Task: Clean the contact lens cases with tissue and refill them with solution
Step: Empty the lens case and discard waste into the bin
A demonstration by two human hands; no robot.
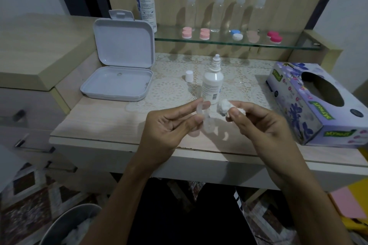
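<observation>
pinched between thumb and fingertips, a clear, see-through plastic lens case point(202, 116) sits in the left hand point(169, 125), its outline hard to make out against the pale wooden tabletop point(111, 125). right hand point(256, 123) grips a crumpled white tissue wad point(226, 108) just beside the case, apart from it. behind them stands an uncapped white solution bottle point(212, 83), its small white cap point(189, 76) to its left on the lace mat point(171, 89), and the purple floral tissue box point(318, 101) lies at right.

Bare forearms, no sleeves or rings — dark trousers below.
</observation>
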